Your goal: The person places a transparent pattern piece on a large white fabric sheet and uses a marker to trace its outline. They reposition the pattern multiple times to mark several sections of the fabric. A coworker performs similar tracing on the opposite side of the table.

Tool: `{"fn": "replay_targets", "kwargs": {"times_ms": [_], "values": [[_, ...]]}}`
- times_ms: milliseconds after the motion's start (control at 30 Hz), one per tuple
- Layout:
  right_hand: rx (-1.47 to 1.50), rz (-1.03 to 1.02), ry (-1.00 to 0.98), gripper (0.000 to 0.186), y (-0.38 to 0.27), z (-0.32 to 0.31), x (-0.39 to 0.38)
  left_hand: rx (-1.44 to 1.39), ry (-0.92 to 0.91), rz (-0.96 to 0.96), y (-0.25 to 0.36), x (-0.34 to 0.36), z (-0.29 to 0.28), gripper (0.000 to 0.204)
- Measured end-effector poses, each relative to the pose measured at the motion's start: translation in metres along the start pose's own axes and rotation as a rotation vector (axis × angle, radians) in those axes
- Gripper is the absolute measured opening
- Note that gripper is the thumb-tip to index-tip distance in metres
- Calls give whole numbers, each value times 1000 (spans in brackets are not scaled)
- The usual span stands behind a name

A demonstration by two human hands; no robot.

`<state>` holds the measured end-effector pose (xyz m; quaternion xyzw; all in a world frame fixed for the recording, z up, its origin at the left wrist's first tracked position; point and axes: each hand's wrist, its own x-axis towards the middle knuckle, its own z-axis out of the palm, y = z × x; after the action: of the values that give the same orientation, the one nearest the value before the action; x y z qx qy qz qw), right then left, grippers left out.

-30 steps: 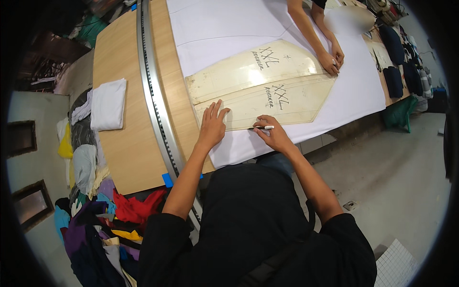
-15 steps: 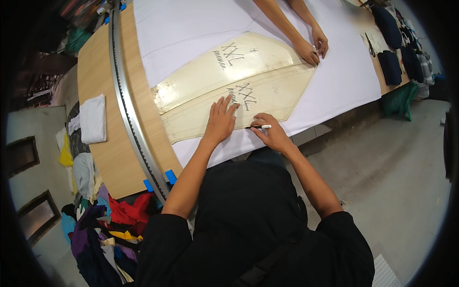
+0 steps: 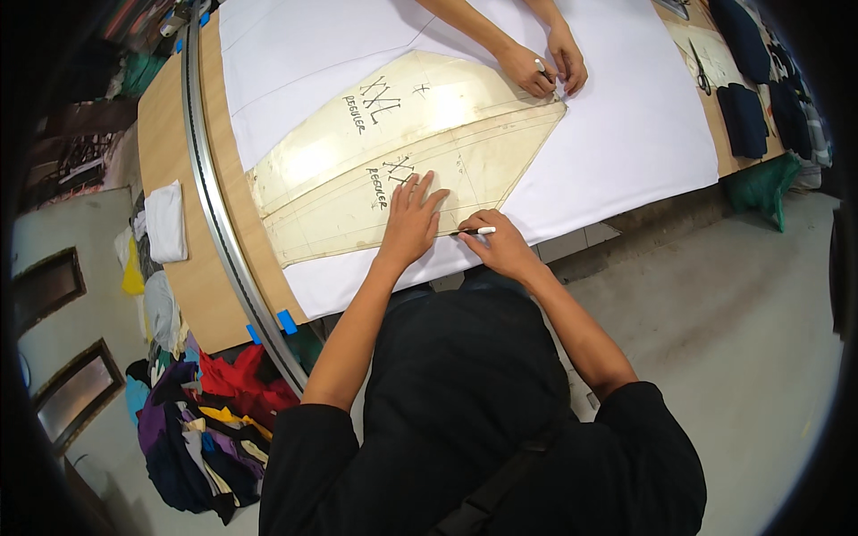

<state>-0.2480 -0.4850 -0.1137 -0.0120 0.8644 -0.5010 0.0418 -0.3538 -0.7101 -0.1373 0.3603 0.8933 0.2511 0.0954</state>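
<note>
A large cream pattern template, glossy and marked in black, lies on white fabric spread over the table. My left hand rests flat on the template near its close edge, fingers spread over part of the lettering. Just to its right, my right hand pinches a black marker pen with a white end. Its dark tip points left and sits at the template's near edge. Across the table, a co-worker's hands are at the template's right-hand point, one of them holding a similar pen.
A metal rail with blue end pieces runs along the wooden table's left side. Beyond it lies a folded white cloth. Scissors and dark folded fabric are at the right. Colourful clothes are heaped at lower left.
The table and template have shifted left in my view. Relative to the template, both my hands have moved right along its near edge, the pen still in my right.
</note>
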Motion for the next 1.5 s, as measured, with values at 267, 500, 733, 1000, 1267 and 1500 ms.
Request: {"fn": "replay_targets", "kwargs": {"times_ms": [267,500,733,1000,1267,1500], "values": [[66,154,-129,22,11,-37,-6,35,12,1,37,16,29,56],[10,218,-197,24,16,-50,-9,-19,24,-22,33,15,32,54],[-25,324,-286,22,16,-58,-8,-52,20,-53,32,13,29,53],[-36,324,-229,21,25,-52,-10,-86,8,-41,28,15,32,55],[212,210,65,22,2,-36,8,-56,122,-140,-14,0,6,54],[311,64,-47,25,-51,46,137,203,327,-502,-154,-43,-65,62]]}}
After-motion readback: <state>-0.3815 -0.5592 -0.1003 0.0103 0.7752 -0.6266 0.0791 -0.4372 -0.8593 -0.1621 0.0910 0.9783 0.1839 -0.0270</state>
